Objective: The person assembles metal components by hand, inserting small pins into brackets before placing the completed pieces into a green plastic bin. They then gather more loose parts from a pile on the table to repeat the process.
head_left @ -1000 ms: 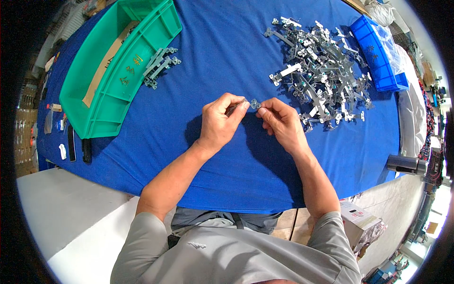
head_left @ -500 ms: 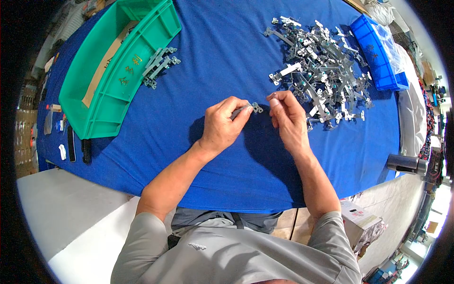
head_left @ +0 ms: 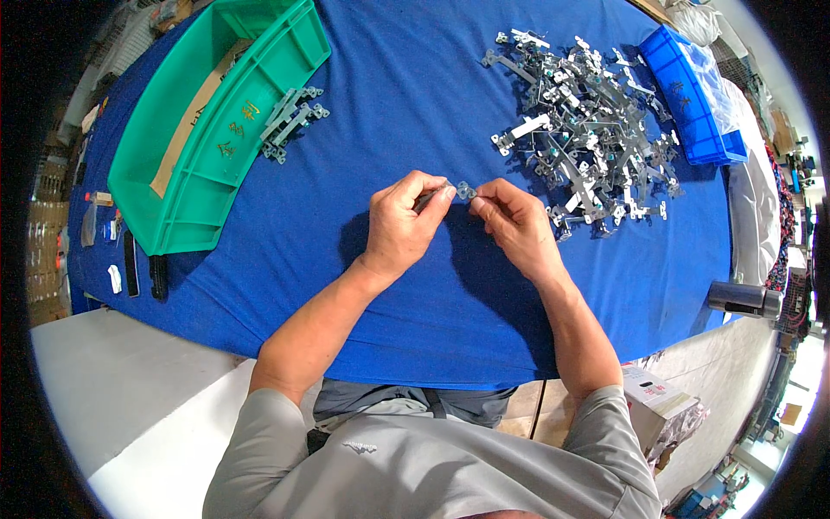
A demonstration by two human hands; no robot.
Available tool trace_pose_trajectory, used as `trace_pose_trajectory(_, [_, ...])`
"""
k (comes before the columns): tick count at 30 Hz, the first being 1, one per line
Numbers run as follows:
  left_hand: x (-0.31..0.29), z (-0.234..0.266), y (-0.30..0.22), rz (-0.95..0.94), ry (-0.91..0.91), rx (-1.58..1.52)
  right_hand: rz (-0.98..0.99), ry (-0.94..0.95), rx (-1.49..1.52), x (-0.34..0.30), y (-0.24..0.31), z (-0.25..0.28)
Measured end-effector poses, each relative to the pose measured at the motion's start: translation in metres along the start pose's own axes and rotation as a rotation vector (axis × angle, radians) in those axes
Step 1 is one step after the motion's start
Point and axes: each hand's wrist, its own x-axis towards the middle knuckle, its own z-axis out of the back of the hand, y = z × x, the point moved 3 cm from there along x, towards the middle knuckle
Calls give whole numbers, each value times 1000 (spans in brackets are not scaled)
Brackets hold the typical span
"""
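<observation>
My left hand (head_left: 403,223) is closed in a pinch on a small metal bracket (head_left: 464,190), whose holed end sticks out to the right of the fingertips. The rest of the bracket is hidden in the fingers. My right hand (head_left: 517,230) meets it from the other side, thumb and forefinger pressed together at the holed end. Whether a smaller piece sits between those right fingertips is too small to make out. Both hands are held over the blue cloth (head_left: 398,320), near the middle of the table.
A large heap of similar metal brackets (head_left: 592,130) lies to the right, beside a blue plastic bin (head_left: 692,104). At the left, a smaller group of brackets (head_left: 292,121) rests against a green plastic bin (head_left: 203,195). A dark cylinder (head_left: 745,299) lies at the right edge.
My right hand has moved left and its fingertips now come up to the bracket's end. The left hand has shifted slightly left, still holding the bracket.
</observation>
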Motion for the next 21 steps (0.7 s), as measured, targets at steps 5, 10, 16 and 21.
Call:
trace_pose_trajectory(5, [1,-2,-3,-15,25,27,61,-70,250,2,-8,-3])
trace_pose_trajectory(10, [0,-3,0,-63,13,45,16,11,194,3,-3,1])
trace_pose_trajectory(16, [0,-3,-5,-162,66,137,72,-182,98,1,4,3])
trace_pose_trajectory(21, [-2,0,7,65,-56,-121,-160,-3,206,-2,10,3])
